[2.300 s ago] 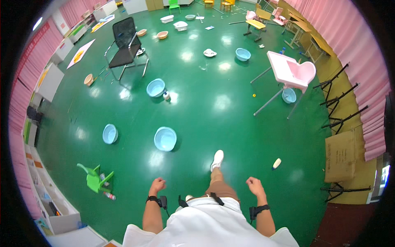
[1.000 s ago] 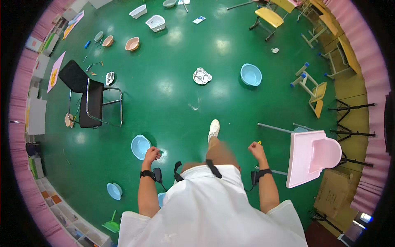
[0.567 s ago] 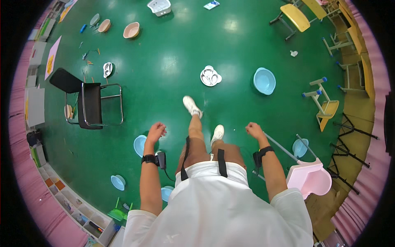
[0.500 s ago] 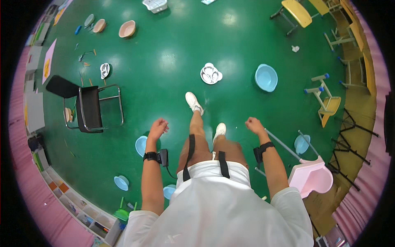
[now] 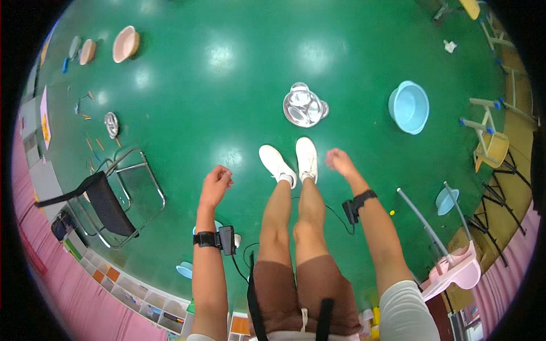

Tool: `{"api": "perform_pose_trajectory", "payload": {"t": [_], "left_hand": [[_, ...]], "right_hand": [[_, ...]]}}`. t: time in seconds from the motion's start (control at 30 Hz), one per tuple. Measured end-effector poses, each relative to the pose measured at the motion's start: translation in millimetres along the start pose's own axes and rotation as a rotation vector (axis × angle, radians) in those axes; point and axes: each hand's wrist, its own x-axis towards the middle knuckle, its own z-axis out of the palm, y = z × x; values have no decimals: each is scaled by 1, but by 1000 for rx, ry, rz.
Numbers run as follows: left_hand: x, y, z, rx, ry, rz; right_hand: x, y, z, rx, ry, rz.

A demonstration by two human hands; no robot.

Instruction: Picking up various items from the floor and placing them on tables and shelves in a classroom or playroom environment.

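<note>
My left hand hangs above the green floor, its fingers loosely curled in with nothing visible in them. My right hand is likewise curled and empty, slightly smeared. Both hands touch nothing. On the floor just past my white shoes lies a shiny metal divided plate, the thing nearest my right hand. Farther right stands a light blue basin with two lug handles. A black device is strapped to my left wrist, and another to my right.
A black metal-framed chair stands left, near a second metal plate and scattered sticks. Peach basins lie far left. At right are a tipped yellow stool, a pink chair with metal legs and a blue bowl.
I have stepped forward, and both feet now stand side by side before the metal plate. The plate and blue basin appear closer. My hands stay loosely curled.
</note>
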Motion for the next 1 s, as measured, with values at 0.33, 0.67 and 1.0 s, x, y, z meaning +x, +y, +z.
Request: {"api": "perform_pose_trajectory", "payload": {"t": [0.33,0.67,1.0], "left_hand": [[55,-157,18,-36,55,-277],[23,-193,-7,-116,102,-402],[-119,-83,-86,-151,94,-386]], "right_hand": [[209,35,53,389,241,214],[224,15,77,383,433,135],[-19,-80,-95,27,423,-199]]}}
